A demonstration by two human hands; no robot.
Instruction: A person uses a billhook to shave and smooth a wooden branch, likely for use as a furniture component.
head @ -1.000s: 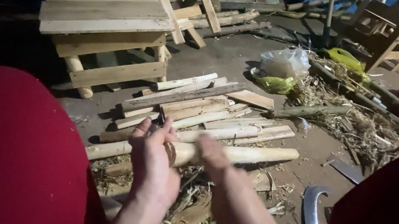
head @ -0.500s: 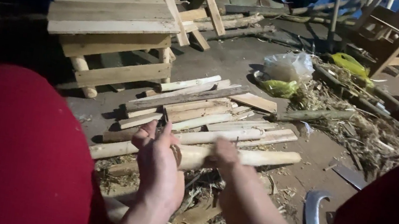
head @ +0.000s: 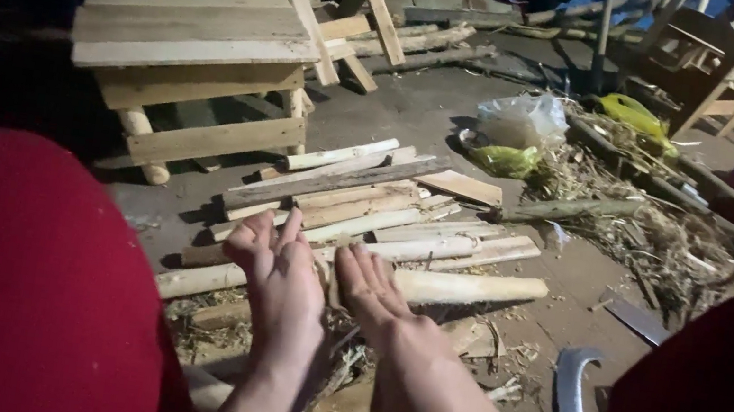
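Observation:
My left hand (head: 279, 285) and my right hand (head: 374, 293) hover side by side, fingers spread, just above a long peeled round stick (head: 461, 289) lying across the floor. Neither hand grips anything; whether the palms touch the stick I cannot tell. Beyond the stick lies a pile of split wooden pieces (head: 358, 200). Wood shavings (head: 336, 355) cover the ground under my wrists. My red-clothed knees frame the view on both sides.
A wooden stool (head: 191, 28) stands at the upper left. A curved blade (head: 572, 397) lies on the floor at the right. Plastic bags (head: 522, 127) and dry plant scraps (head: 669, 239) sit farther right, with more wooden furniture (head: 731, 66) behind.
Both hands let go of the round stick and opened, fingers now spread above it. The view shifted slightly; the stick lies on the floor.

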